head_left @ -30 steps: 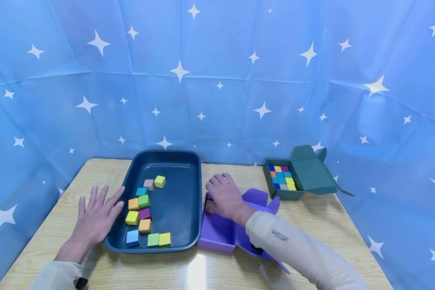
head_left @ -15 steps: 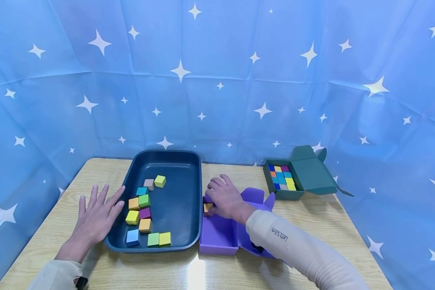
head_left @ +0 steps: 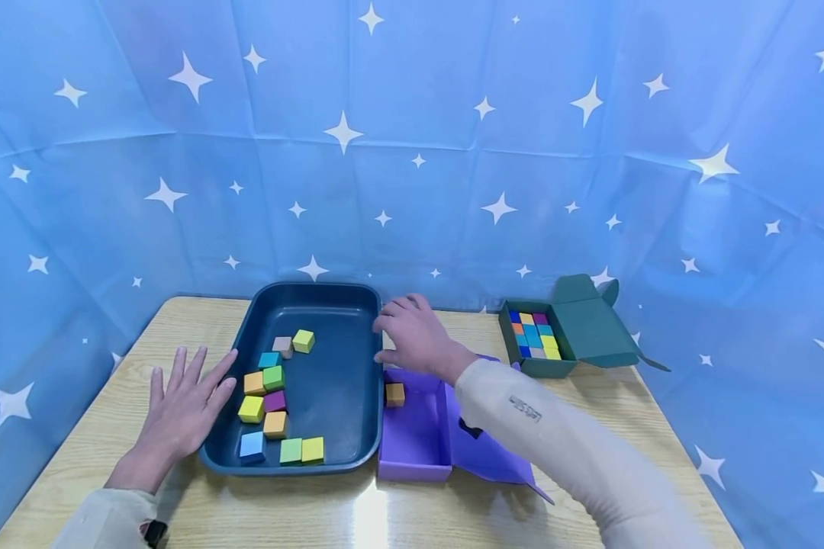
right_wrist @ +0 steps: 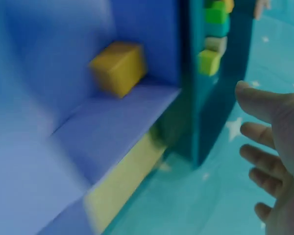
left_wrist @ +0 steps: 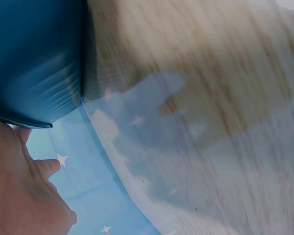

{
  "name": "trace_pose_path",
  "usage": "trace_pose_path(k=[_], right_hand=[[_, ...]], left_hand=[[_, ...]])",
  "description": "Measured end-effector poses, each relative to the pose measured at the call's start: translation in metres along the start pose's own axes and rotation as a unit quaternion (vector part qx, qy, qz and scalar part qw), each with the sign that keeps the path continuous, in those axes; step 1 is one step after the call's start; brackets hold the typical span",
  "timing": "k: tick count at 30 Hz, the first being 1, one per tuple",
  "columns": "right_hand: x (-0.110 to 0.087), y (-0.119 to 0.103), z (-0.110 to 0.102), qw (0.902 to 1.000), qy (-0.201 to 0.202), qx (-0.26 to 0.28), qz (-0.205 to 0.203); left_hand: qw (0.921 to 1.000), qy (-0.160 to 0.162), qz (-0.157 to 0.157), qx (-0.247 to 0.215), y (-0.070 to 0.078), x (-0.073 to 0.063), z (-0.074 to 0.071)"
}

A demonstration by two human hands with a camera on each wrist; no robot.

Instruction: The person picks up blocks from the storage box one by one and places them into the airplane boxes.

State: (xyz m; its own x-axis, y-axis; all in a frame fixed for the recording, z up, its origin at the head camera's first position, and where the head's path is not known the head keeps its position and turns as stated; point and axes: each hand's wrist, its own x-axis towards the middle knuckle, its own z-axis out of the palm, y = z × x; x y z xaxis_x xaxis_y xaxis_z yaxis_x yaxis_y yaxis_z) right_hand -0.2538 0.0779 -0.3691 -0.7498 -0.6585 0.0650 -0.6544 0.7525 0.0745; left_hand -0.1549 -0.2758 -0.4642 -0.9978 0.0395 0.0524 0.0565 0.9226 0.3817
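Observation:
My right hand [head_left: 413, 333] hangs above the back of the purple box [head_left: 414, 469], beside the tray's right rim, holding nothing. In the right wrist view its fingers are spread and relaxed. A single orange cube [head_left: 394, 395] sits in the purple box's back left corner; it also shows as a yellow-orange cube [right_wrist: 118, 68] in the right wrist view. My left hand [head_left: 187, 408] lies with straight fingers at the left rim of the dark blue tray [head_left: 336, 381]. In that tray are several loose cubes, among them a purple cube [head_left: 275, 402] and a light blue cube [head_left: 252, 447].
A green box [head_left: 548, 369] with its lid folded open stands at the back right, filled with rows of coloured cubes. The purple box's lid [head_left: 490, 457] spreads to the right under my right forearm. A blue star-patterned curtain [head_left: 426, 183] rises behind the wooden table [head_left: 302, 511].
My right hand has let go of the orange cube in the purple box and moved up and back toward the tray's rim. The purple box shifted slightly earlier. My left hand stays put.

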Motion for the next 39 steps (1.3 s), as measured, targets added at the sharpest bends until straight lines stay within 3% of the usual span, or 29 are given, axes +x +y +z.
trace_pose_path(k=[6,11,16,20,23,33,39], right_hand=[[0.031,-0.054,0.004,0.9971,-0.061,-0.011,-0.043],[0.053,-0.087,0.013,0.9959,-0.072,-0.020,-0.050],[0.080,-0.086,0.021,0.9977,-0.057,-0.027,0.023],[0.099,-0.078,0.030,0.9942,-0.060,-0.006,0.089],[0.108,-0.076,0.038,0.9909,-0.068,0.004,0.116],[0.122,-0.079,0.058,0.9842,-0.087,0.009,0.154],[0.129,-0.080,0.068,0.9840,-0.086,0.008,0.156]], left_hand=[[1.0000,0.002,-0.004,0.001,0.000,-0.001,0.000],[0.9999,0.010,0.001,0.001,0.001,0.000,0.002],[0.9999,0.013,0.004,0.003,0.000,0.001,0.002],[1.0000,0.009,0.002,0.002,-0.001,0.000,0.001],[1.0000,0.007,0.001,0.002,-0.001,0.000,0.000],[0.9999,0.012,-0.001,0.003,0.001,0.000,0.002],[0.9999,0.012,-0.005,0.005,0.000,0.001,0.002]])
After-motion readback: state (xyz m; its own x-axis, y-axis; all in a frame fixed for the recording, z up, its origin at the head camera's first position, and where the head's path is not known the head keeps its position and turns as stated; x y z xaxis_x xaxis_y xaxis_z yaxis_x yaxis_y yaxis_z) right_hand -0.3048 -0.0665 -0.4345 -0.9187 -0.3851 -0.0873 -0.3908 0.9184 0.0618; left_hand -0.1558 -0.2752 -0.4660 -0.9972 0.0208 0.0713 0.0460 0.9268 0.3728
